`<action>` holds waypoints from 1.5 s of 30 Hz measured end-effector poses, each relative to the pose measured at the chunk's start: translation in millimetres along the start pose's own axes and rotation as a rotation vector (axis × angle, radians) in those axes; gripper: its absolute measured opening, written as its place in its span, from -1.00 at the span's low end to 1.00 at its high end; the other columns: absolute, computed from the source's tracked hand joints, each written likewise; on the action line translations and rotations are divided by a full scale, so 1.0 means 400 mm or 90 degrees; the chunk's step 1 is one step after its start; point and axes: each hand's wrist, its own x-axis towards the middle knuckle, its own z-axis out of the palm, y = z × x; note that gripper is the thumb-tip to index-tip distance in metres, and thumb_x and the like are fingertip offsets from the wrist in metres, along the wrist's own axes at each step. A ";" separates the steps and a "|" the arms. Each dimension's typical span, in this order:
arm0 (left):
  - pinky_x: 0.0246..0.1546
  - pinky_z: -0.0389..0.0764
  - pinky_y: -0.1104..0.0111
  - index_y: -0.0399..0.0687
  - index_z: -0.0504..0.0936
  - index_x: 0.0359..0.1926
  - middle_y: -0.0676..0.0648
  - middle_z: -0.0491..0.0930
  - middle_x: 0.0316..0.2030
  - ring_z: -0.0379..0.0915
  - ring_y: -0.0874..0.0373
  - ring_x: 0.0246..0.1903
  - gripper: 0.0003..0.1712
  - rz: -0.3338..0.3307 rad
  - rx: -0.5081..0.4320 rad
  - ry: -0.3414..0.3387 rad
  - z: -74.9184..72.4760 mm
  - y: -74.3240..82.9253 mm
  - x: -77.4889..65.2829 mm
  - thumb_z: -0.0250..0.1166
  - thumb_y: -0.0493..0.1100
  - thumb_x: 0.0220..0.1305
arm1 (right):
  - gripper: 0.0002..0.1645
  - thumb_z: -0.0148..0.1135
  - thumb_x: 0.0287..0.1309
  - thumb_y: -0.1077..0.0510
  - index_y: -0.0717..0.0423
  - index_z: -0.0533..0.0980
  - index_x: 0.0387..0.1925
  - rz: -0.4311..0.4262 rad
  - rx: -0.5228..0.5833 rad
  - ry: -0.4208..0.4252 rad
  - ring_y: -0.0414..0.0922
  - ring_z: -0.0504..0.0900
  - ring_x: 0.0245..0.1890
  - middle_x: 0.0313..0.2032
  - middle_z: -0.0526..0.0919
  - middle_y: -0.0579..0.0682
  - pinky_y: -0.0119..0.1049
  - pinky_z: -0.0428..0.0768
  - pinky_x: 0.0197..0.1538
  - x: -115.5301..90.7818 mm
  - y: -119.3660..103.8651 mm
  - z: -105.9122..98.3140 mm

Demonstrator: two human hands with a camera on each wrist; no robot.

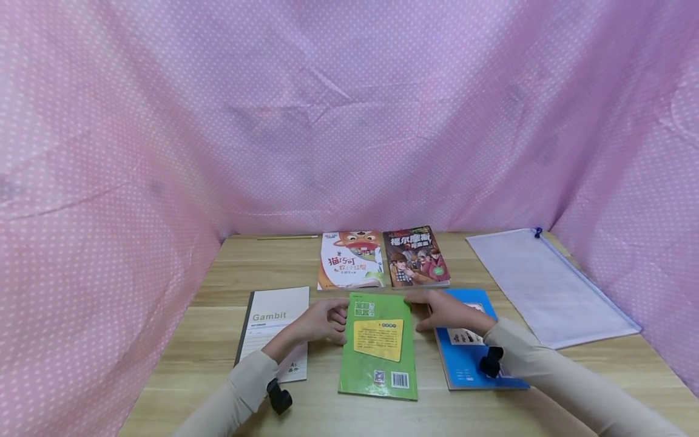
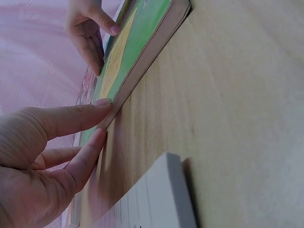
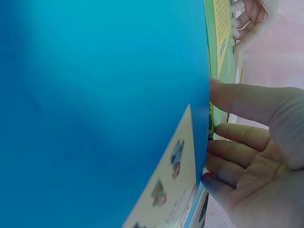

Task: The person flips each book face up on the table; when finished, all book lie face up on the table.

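A green book [image 1: 377, 376] with a yellow text panel and a barcode lies on the table in front of me. At its left edge, my left hand [image 1: 322, 321] pinches it near the upper corner, the other fingers curled. In the left wrist view, thumb and fingertip [image 2: 102, 103] meet the book's edge. My right hand [image 1: 450, 312] touches the upper right corner with an extended finger, its thumb slightly off the edge. That hand reaches over a blue book [image 1: 464, 364], which fills most of the right wrist view and hides some fingertips.
A Gambit notebook [image 1: 278, 303] lies left. Behind the green book are a white illustrated book [image 1: 349, 261] and a dark comic-style book [image 1: 417, 258]. A pencil-like stick [image 1: 286, 237] lies at the back edge. A white mesh pouch [image 1: 551, 285] is at right; pink curtain surrounds the table.
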 end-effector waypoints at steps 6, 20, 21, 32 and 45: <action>-0.07 0.69 0.45 -0.40 0.29 0.45 -0.17 0.52 -0.04 0.51 0.12 -0.09 0.05 -0.001 -0.008 0.003 0.001 -0.006 0.002 0.55 -0.49 -0.10 | -0.22 0.53 0.09 0.14 0.27 0.48 0.32 0.006 0.003 0.004 0.26 0.36 0.44 0.36 0.50 0.23 0.22 0.36 0.44 0.003 -0.004 0.003; -0.06 0.69 0.46 -0.37 0.32 0.45 -0.16 0.51 -0.05 0.48 0.12 -0.09 0.02 0.003 -0.007 0.012 0.005 -0.005 0.007 0.54 -0.50 -0.09 | -0.25 0.54 0.08 0.13 0.29 0.51 0.29 0.022 0.023 0.010 0.23 0.42 0.40 0.30 0.56 0.22 0.21 0.40 0.41 0.005 -0.010 -0.002; -0.07 0.69 0.46 -0.37 0.32 0.45 -0.16 0.51 -0.05 0.47 0.12 -0.09 0.02 0.004 -0.007 0.012 0.005 -0.004 0.007 0.54 -0.51 -0.09 | -0.25 0.54 0.08 0.13 0.29 0.51 0.29 0.024 0.027 0.011 0.23 0.42 0.40 0.30 0.56 0.22 0.21 0.39 0.42 0.005 -0.010 -0.002; -0.05 0.69 0.46 -0.38 0.31 0.45 -0.16 0.50 -0.04 0.47 0.12 -0.08 0.03 -0.004 -0.016 0.008 0.006 -0.004 0.006 0.54 -0.53 -0.09 | -0.29 0.48 0.13 0.21 0.33 0.48 0.30 0.000 0.064 0.033 0.32 0.23 0.48 0.32 0.52 0.27 0.27 0.35 0.42 -0.004 -0.022 -0.022; 0.03 0.70 0.37 -0.41 0.29 0.45 -0.20 0.50 -0.01 0.49 0.08 -0.04 0.02 -0.011 -0.024 0.012 0.008 -0.001 0.002 0.51 -0.55 -0.08 | -0.31 0.40 0.21 0.23 0.15 0.46 0.37 0.016 0.108 0.070 0.33 0.25 0.47 0.43 0.38 0.27 0.29 0.43 0.36 -0.012 -0.055 -0.054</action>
